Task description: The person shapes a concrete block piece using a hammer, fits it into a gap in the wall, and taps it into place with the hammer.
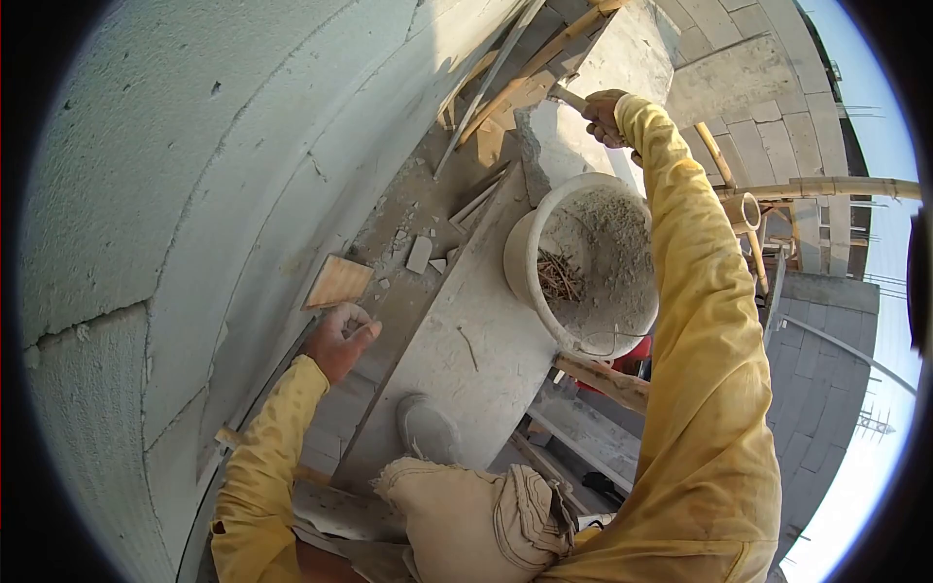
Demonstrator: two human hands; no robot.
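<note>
Yellow cloth sleeves (pixel 705 262) run down to 2 bare hands set well apart. The right hand (pixel 605 119) has its fingers wrapped round the handle of a tool (pixel 571 98); the handle juts out to the left of those fingers, and the tool's far end is too small to make out. Just below the right fingers stands a round bucket (pixel 520 260), its inside crusted with grey material (pixel 622 238) and holding a heap of thin, rusty-brown pieces (pixel 559 277).

The left hand (pixel 335 342) has its fingers curled, thumb near the fingertips; I cannot tell whether they pinch anything. Just above these fingers is a square wooden piece (pixel 338 282), close against the grey block wall (pixel 204 165); whether they touch it is unclear. Up and right of them lies a grey fragment (pixel 419 255). Farther right, a long board (pixel 466 389) carries the bucket and a thin bent strip (pixel 468 348).
</note>
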